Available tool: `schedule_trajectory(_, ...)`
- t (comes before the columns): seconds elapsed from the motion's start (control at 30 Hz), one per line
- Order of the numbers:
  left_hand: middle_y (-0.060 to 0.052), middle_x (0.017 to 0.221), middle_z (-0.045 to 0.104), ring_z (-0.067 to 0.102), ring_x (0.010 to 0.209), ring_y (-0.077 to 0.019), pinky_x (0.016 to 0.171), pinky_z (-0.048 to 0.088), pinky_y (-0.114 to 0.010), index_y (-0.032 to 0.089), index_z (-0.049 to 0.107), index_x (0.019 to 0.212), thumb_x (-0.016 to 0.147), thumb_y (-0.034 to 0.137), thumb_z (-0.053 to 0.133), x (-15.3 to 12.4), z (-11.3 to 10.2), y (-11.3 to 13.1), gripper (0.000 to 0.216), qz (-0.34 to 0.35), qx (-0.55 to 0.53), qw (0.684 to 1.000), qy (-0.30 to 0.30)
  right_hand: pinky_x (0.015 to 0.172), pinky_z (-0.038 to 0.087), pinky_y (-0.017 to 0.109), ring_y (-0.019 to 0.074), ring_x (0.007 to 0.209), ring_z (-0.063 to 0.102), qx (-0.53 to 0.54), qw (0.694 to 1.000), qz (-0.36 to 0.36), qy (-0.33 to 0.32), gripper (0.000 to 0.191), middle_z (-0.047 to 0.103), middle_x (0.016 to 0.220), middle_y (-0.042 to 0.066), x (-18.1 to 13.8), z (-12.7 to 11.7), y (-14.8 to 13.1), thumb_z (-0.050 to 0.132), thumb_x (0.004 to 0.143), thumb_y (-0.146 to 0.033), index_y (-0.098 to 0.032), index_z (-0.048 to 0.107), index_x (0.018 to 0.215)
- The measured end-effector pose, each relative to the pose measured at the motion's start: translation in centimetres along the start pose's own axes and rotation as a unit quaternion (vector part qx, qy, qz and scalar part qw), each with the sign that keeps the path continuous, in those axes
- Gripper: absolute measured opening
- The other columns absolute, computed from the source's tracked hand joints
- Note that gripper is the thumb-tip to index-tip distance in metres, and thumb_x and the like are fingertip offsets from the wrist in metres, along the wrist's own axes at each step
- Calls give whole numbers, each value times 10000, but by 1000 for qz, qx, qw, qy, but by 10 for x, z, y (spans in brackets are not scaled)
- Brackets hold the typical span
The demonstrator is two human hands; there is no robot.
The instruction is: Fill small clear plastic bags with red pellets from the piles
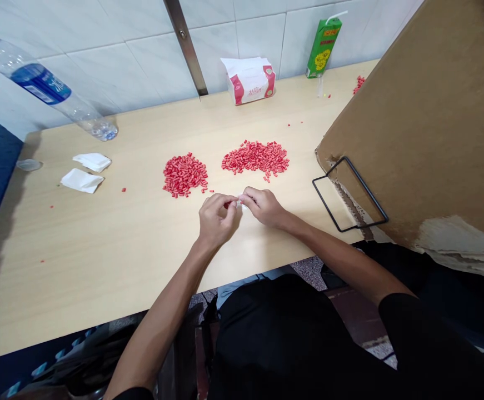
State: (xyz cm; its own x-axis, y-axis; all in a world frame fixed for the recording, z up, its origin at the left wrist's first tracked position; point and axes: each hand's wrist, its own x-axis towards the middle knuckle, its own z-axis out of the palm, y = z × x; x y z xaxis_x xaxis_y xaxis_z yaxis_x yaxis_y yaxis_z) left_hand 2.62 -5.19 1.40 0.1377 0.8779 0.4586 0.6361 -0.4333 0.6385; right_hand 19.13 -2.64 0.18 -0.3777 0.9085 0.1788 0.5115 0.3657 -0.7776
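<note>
Left hand (219, 219), right hand (262, 206): fingers (248, 194) narrow, pinched together on a small pale scrap (239, 202). Two piles of red plastic pellets (184, 175) lie just ahead of the fingers on the table (100, 266).

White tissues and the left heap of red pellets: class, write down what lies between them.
In the head view, one stray red pellet lies on the tabletop between the white tissues and the left heap of red pellets.

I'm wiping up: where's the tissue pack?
The tissue pack stands at the far side of the head view, against the white wall tiles, left of the green drink carton.
</note>
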Motion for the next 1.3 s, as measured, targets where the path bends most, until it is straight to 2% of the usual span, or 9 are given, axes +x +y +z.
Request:
schedule_trajectory(0.13,-45,831,719,636,790,-173,773,501,-336,205,704,843,869,297,582,1,-2,-3,156,-13,-55,998,-34,602,311,223,109,614,467,49,999,-2,-1,301,516,647,-27,0,-1,2,397,955,-390,-188,531,776)
schedule_trajectory(0.4,-35,801,727,628,757,-170,736,515,-334,228,745,849,822,320,655,2,-2,-8,131,-38,-109,992,-45,588,311,223,98,589,433,102,995,-7,-10,323,476,627,-40,0,-3,1,399,945,-406,-184,503,735)
schedule_trajectory(1.07,-19,742,711,616,691,-152,670,503,-298,230,746,790,793,304,686,0,1,-18,95,-63,-125,989,-46,600,306,220,94,603,431,77,997,-23,-19,320,504,664,-33,0,-1,4,407,946,-399,-178,550,764)
schedule_trajectory(1.3,-37,798,720,636,743,-154,711,508,-293,203,734,859,806,303,681,1,0,-8,124,-20,-90,995,-38,593,311,220,95,586,444,89,996,0,19,316,501,631,-39,-1,1,4,429,937,-416,-180,548,764)
